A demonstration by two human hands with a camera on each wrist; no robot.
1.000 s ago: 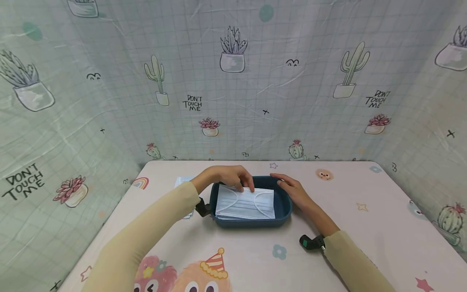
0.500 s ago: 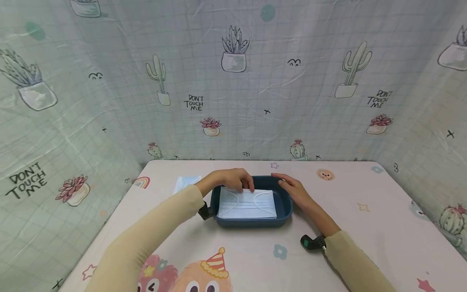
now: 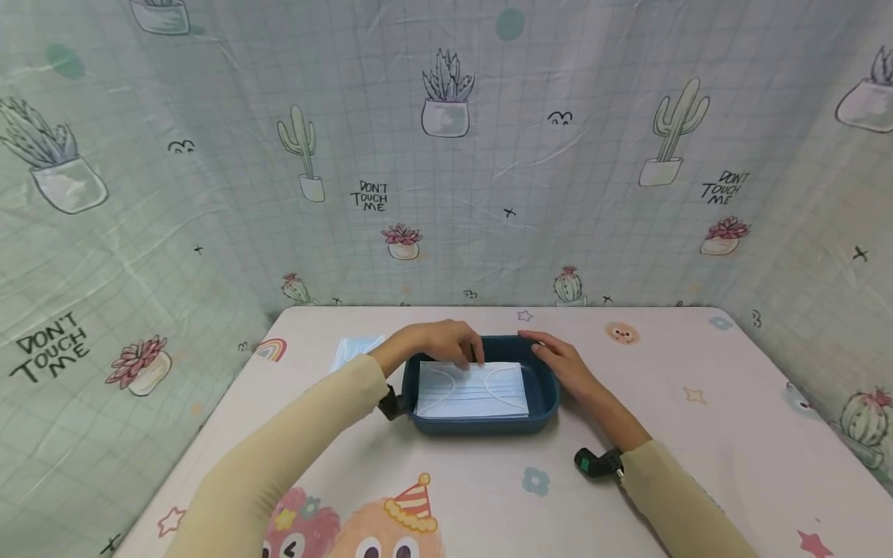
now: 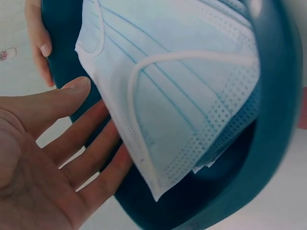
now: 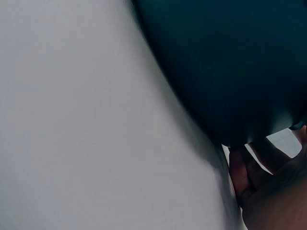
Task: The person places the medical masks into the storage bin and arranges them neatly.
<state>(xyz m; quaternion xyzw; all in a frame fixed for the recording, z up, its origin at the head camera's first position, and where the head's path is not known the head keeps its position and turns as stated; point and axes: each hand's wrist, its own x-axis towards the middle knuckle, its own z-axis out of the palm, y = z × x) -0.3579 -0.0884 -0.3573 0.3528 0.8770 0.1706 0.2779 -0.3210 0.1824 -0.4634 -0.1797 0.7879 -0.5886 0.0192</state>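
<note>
Inside a dark teal plastic storage box [image 3: 547,391] lies a stack of light blue disposable face masks [image 3: 481,399], their white ear loops on top. My left hand [image 3: 449,341] reaches over the box's far side. In the left wrist view, its fingers [image 4: 98,160] are fairly straight, with the tips behind the edge of the top mask; the thumb stands apart from the mask. My right hand [image 3: 565,368] holds the box's far right corner by the rim. Fingers of that hand [image 5: 240,170] touch the box's outer wall in the right wrist view.
More light blue masks [image 3: 356,349] lie on the table left of the box, partly hidden by my left arm. The table cover [image 3: 698,465] is pale pink with cartoon prints. A cactus-print curtain [image 3: 446,194] stands behind and at both sides.
Over the last second, the masks in the box have become more evenly stacked and shifted slightly. My left fingers have loosened a little at the far mask edge. The right hand stays put.
</note>
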